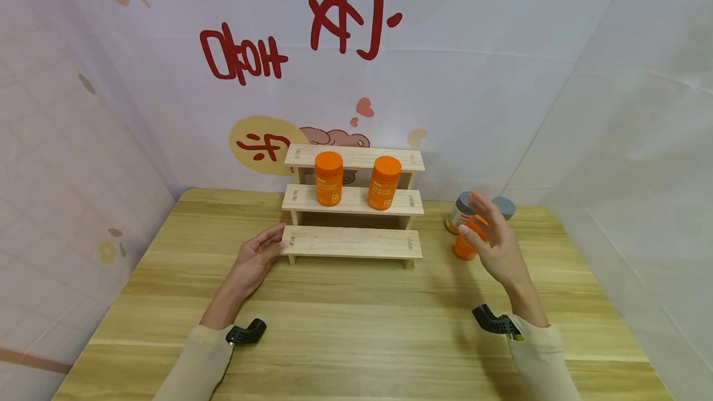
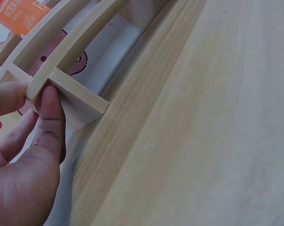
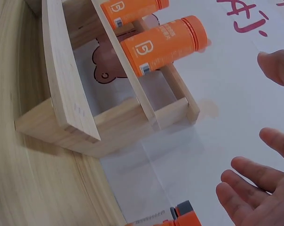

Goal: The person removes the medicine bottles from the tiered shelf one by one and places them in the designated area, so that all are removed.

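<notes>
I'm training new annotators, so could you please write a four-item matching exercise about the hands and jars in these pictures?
1. Left hand
2. Right hand
3. Two orange jars
4. Grey lids

A. On the middle step
B. Spread, holding nothing
C. Right of the wooden rack
D. Pinching the lowest step's end

Pairs: 1-D, 2-B, 3-A, 4-C

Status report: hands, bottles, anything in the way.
Left hand grips shelf's lowest tier. Right hand open, empty. Two orange bottles upright on middle tier. Grey-lidded jar close behind third orange bottle, right side.
</notes>
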`<state>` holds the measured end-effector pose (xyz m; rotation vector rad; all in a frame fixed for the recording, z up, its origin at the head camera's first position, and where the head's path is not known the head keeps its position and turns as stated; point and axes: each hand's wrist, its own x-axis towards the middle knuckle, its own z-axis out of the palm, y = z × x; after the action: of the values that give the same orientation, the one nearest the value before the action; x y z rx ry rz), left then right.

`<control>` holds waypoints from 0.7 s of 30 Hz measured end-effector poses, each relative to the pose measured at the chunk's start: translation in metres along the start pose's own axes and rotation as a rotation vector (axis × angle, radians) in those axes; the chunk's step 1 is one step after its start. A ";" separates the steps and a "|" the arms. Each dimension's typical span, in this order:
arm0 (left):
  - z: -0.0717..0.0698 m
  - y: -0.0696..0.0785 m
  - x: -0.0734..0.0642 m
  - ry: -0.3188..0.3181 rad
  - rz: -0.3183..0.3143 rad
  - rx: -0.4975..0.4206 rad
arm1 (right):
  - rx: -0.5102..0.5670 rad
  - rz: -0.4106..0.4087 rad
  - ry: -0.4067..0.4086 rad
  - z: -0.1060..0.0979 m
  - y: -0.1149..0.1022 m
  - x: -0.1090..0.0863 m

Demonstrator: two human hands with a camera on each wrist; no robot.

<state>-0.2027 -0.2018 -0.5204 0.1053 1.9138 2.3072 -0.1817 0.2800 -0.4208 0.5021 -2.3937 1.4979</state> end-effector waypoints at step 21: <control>0.001 0.001 -0.001 0.009 -0.022 0.020 | 0.016 -0.005 -0.093 0.037 -0.011 0.018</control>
<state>-0.2021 -0.2012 -0.5195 0.0750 1.9329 2.2786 -0.1946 0.2392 -0.4209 0.5938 -2.4503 1.5240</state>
